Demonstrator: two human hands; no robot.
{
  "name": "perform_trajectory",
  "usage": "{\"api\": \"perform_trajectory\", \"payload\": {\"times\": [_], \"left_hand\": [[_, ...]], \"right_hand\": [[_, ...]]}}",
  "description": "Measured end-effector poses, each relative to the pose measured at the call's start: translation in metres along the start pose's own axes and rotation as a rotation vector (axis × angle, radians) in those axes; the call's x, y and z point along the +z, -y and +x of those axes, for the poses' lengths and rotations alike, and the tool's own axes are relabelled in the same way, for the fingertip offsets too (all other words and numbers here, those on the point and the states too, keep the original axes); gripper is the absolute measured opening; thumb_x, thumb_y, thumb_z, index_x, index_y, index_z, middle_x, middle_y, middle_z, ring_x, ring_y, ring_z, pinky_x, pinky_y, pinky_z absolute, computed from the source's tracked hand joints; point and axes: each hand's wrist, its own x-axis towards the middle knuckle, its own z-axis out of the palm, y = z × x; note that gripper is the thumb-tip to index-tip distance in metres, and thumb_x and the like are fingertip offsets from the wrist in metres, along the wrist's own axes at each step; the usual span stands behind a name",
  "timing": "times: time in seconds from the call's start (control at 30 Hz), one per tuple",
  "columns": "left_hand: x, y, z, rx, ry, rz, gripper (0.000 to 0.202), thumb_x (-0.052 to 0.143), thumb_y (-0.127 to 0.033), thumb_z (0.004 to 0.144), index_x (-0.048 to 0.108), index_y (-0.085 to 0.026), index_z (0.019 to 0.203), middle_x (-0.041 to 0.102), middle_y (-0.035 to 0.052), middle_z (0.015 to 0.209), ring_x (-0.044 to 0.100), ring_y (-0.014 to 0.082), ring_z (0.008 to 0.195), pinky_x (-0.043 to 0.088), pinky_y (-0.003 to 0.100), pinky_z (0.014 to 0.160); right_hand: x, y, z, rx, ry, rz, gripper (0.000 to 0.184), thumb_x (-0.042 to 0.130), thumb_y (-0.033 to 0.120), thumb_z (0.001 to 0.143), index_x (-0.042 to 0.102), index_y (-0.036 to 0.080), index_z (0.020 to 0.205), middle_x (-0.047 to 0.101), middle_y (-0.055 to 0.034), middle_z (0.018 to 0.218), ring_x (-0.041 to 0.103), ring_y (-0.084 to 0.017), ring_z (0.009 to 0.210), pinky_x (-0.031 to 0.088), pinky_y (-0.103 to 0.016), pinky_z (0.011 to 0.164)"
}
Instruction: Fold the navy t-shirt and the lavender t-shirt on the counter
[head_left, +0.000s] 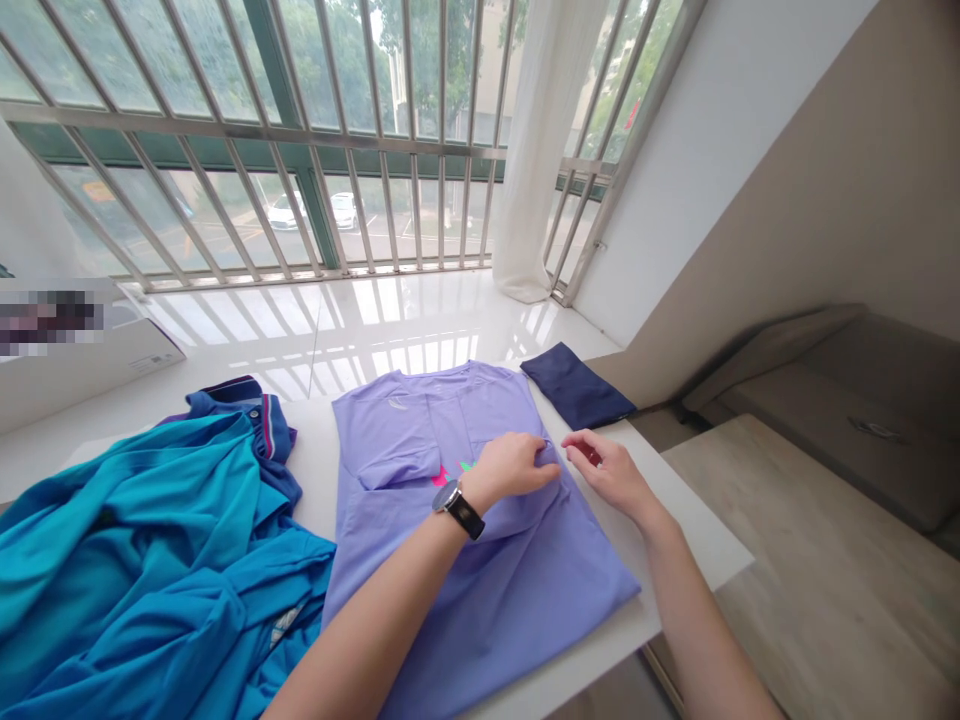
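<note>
A lavender short-sleeved shirt (pixel 465 560) lies flat on a white table (pixel 667 540), with one sleeve folded inward and a small pink and green print showing. My left hand (pixel 508 470), with a black wristwatch (pixel 459 508) on the wrist, rests on the shirt's folded fabric, fingers curled into it. My right hand (pixel 609 472) is at the shirt's right edge, fingertips beside the fold, and holds nothing. To the left lies a crumpled teal shirt (pixel 127 570), with a darker blue collar (pixel 240 415) at its top.
A folded navy cloth (pixel 576 385) lies past the shirt at the table's far right. A white box (pixel 127 375) stands at the far left. Barred windows (pixel 262 130) and a white curtain (pixel 536 150) are ahead. A light wood surface (pixel 810 560) lies lower right, beyond the table's edge.
</note>
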Motion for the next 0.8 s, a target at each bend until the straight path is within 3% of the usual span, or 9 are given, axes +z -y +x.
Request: {"api": "perform_trajectory", "payload": {"times": [0.13,0.27,0.33,0.43,0.57,0.67,0.8], "left_hand": [[0.002,0.002,0.006,0.071,-0.016,-0.26,0.01,0.053,-0.024,0.075,0.053,-0.018,0.067,0.048,-0.0025,0.06,0.044,0.0124,0.058,0.028,0.025,0.054],[0.003,0.0,0.006,0.117,0.084,-0.657,0.012,0.052,-0.024,0.076,0.055,-0.018,0.085,0.051,-0.0034,0.07,0.046,0.0111,0.063,0.035,0.022,0.058],[0.006,-0.002,0.005,0.122,0.11,-0.754,0.016,0.052,-0.024,0.076,0.055,-0.017,0.091,0.052,-0.0033,0.074,0.046,0.0107,0.065,0.037,0.022,0.06],[0.011,-0.002,0.005,0.115,0.086,-0.738,0.015,0.054,-0.027,0.076,0.054,-0.017,0.088,0.05,-0.0042,0.073,0.044,0.01,0.064,0.035,0.021,0.058],[0.008,0.004,0.006,0.097,0.042,-0.486,0.027,0.057,-0.041,0.078,0.048,-0.018,0.068,0.04,-0.0056,0.061,0.037,0.0096,0.057,0.026,0.024,0.051],[-0.001,0.01,0.005,0.105,0.155,-0.322,0.044,0.061,-0.05,0.075,0.039,-0.019,0.053,0.032,-0.006,0.051,0.029,0.0086,0.051,0.02,0.026,0.049],[-0.019,0.013,0.001,0.134,0.269,-0.329,0.052,0.067,-0.054,0.068,0.035,-0.019,0.047,0.028,-0.0062,0.047,0.025,0.0079,0.049,0.017,0.027,0.048]], "right_hand": [[-0.006,0.003,-0.048,0.178,-0.15,0.008,0.029,0.054,0.047,0.087,0.066,0.02,0.087,0.07,-0.0043,0.079,0.06,-0.017,0.065,0.047,-0.029,0.063],[-0.005,0.013,-0.092,0.308,-0.081,-0.007,0.038,0.058,0.053,0.083,0.067,0.02,0.099,0.071,-0.006,0.093,0.048,-0.011,0.049,0.044,-0.029,0.054],[-0.005,0.017,-0.103,0.334,-0.06,-0.023,0.041,0.061,0.053,0.08,0.067,0.019,0.104,0.071,-0.0055,0.093,0.042,-0.009,0.045,0.042,-0.028,0.051],[-0.005,0.018,-0.111,0.334,-0.027,0.001,0.04,0.065,0.05,0.078,0.069,0.018,0.1,0.07,-0.0036,0.081,0.05,-0.013,0.053,0.044,-0.028,0.055],[-0.01,0.013,-0.121,0.288,0.06,0.135,0.036,0.058,0.052,0.084,0.068,0.018,0.083,0.069,-0.0031,0.078,0.061,-0.019,0.072,0.047,-0.029,0.067],[-0.013,0.009,-0.128,0.269,0.053,0.15,0.037,0.055,0.052,0.086,0.067,0.018,0.08,0.067,-0.0021,0.074,0.059,-0.019,0.072,0.046,-0.028,0.067],[-0.014,0.007,-0.134,0.273,0.024,0.105,0.039,0.053,0.053,0.087,0.068,0.018,0.079,0.067,-0.0023,0.073,0.058,-0.019,0.072,0.045,-0.029,0.067]]}}
